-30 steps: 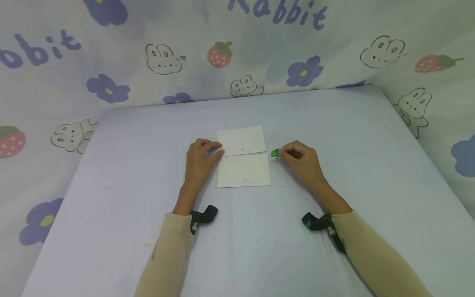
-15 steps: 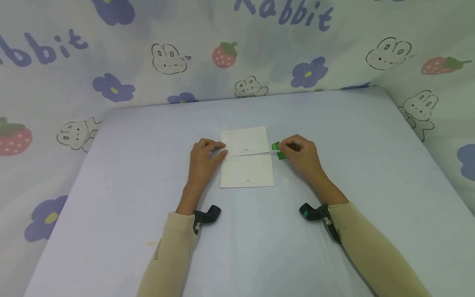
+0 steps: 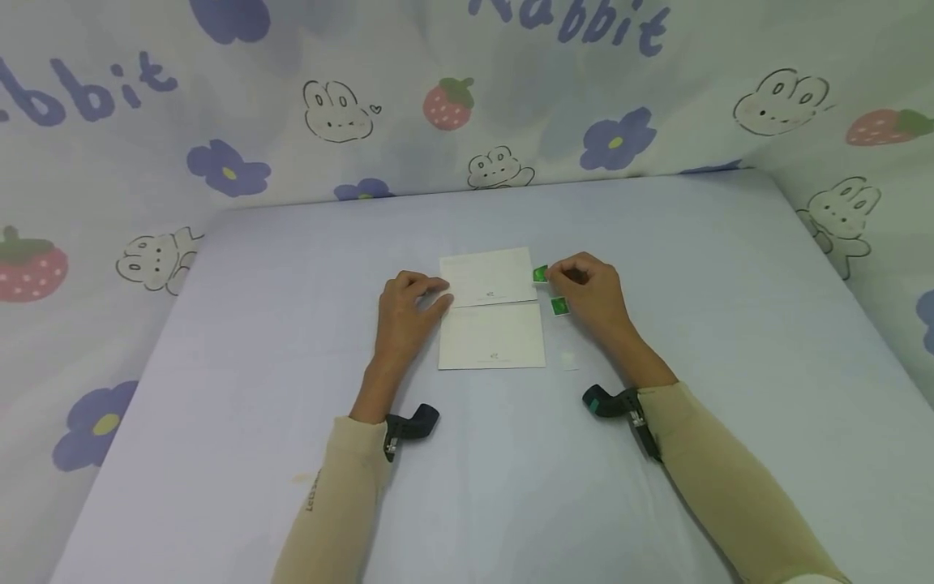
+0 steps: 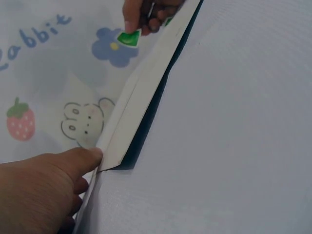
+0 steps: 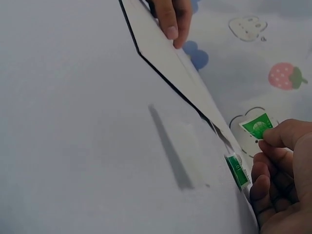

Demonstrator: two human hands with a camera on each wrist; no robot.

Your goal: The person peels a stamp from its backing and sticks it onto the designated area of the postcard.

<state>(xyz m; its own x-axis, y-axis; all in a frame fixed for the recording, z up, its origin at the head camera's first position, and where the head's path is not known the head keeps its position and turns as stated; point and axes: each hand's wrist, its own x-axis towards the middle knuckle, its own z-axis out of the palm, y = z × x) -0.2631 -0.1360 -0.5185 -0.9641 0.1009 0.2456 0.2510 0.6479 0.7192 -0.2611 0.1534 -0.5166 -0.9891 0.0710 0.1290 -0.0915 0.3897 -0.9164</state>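
Two white cards with small printed marks, an upper card [image 3: 489,276] and a lower card [image 3: 492,337], lie on the white tabletop, one behind the other. My left hand [image 3: 409,320] rests at their left side, thumb and forefinger touching the edge near where they meet. Between thumb and forefinger, my right hand [image 3: 591,296] pinches a small green stamp [image 5: 258,126], raised beside the upper card's right edge. Just below that hand, a second green stamp [image 3: 559,306] lies on the table. A small pale slip [image 3: 569,362] is right of the lower card.
The white-covered table [image 3: 255,324] stretches around both forearms. A patterned curtain [image 3: 394,105] with rabbits, flowers and strawberries hangs behind and at the sides. Each wrist carries a black camera mount, such as the left one [image 3: 412,422].
My right hand has moved up and slightly left with its stamp, toward the upper card's right edge, leaving the second stamp uncovered on the table. The left hand stays at the cards' edge.
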